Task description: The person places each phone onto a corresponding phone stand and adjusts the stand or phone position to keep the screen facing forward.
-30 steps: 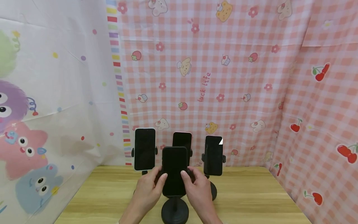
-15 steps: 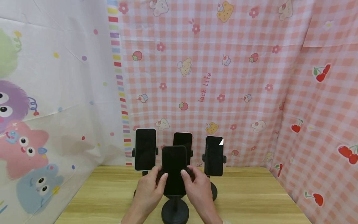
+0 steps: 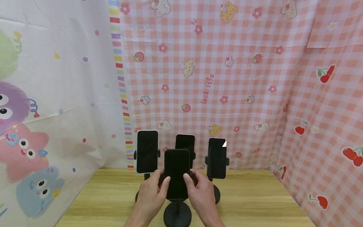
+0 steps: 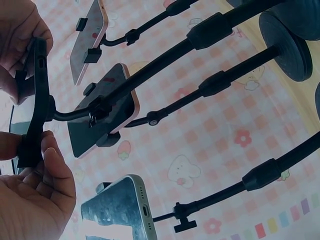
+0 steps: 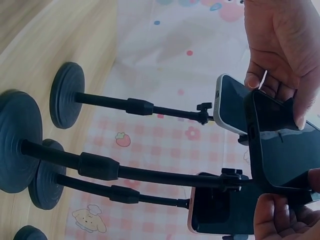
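Note:
A black phone (image 3: 177, 173) sits upright in the clamp of a black phone stand (image 3: 177, 214), nearest to me. My left hand (image 3: 150, 192) grips the clamp at the phone's left side, with the thumb in front and the fingers curled behind. On the opposite side my right hand (image 3: 202, 192) grips the clamp likewise. In the left wrist view, the left hand (image 4: 40, 200) pinches the clamp's side arm (image 4: 30, 150) between thumb and fingers. The right wrist view shows the stand's pole (image 5: 165, 175) running to the phone's back, and the right hand (image 5: 285, 217) partly cut off.
Behind stand three more phones in stands: a light-framed phone (image 3: 147, 151) left, a partly hidden phone (image 3: 185, 142) in the middle, and a phone (image 3: 216, 157) right. All are on a wooden table (image 3: 255, 198). Printed cloths (image 3: 212, 63) hang behind and at both sides.
The top edge of the held phone shifts up slightly, then down slightly again. Both hands keep their grip in nearly the same place.

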`<state>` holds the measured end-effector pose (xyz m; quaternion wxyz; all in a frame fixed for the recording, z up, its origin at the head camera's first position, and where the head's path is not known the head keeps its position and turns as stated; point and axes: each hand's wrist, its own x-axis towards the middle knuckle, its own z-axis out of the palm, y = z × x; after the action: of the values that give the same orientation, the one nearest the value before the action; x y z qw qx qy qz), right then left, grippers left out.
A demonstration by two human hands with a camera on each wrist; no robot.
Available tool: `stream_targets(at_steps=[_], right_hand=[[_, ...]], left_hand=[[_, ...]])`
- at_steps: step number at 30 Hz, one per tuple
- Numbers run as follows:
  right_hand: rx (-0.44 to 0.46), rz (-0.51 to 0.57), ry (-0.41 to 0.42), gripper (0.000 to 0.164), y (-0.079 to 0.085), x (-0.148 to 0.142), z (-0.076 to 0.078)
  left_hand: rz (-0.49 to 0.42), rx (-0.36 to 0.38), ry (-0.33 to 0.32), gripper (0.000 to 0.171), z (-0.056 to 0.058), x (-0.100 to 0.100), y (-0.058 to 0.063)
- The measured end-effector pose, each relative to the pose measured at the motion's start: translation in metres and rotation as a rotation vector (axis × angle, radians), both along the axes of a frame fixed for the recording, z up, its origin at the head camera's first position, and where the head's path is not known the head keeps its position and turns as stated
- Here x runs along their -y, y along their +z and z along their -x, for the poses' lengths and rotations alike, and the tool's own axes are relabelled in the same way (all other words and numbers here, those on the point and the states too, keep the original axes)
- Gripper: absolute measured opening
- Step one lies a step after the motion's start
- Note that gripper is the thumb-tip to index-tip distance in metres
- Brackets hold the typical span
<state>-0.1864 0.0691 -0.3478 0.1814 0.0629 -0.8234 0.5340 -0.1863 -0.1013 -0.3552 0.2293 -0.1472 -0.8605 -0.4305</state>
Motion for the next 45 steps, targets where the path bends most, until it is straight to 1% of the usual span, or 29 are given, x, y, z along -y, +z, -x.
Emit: stream_targets(at_steps=[7,11,16,21,27,34,40,45], right_hand=[[0.037,0.026,0.04,0.037,0.0,-0.004,0.0],[0.037,0.058,0.062,0.037,-0.002,-0.005,0.0],[0.047,0.072,0.073,0.04,-0.004,-0.007,-0.001],[0.053,0.072,0.075,0.04,-0.006,-0.008,0.0],[0.062,0.07,0.075,0.042,-0.005,-0.009,-0.002],[0.054,0.077,0.073,0.046,-0.005,-0.01,-0.003],[0.052,0.09,0.079,0.045,-0.006,-0.01,-0.003],[0.051,0.092,0.078,0.046,-0.007,-0.011,-0.003]], left_hand=[[0.014,-0.034,0.01,0.027,0.0,-0.001,-0.001],[0.019,-0.073,0.01,0.026,0.0,-0.001,-0.003],[0.022,-0.12,0.014,0.018,0.0,-0.002,-0.006],[0.024,-0.139,0.01,0.019,0.0,-0.002,-0.008],[0.021,-0.121,0.007,0.027,0.0,-0.001,-0.008],[0.007,-0.12,0.0,0.025,0.0,-0.001,-0.009],[-0.004,-0.129,-0.009,0.026,-0.001,0.001,-0.012],[-0.007,-0.103,-0.004,0.028,-0.002,0.002,-0.012]])
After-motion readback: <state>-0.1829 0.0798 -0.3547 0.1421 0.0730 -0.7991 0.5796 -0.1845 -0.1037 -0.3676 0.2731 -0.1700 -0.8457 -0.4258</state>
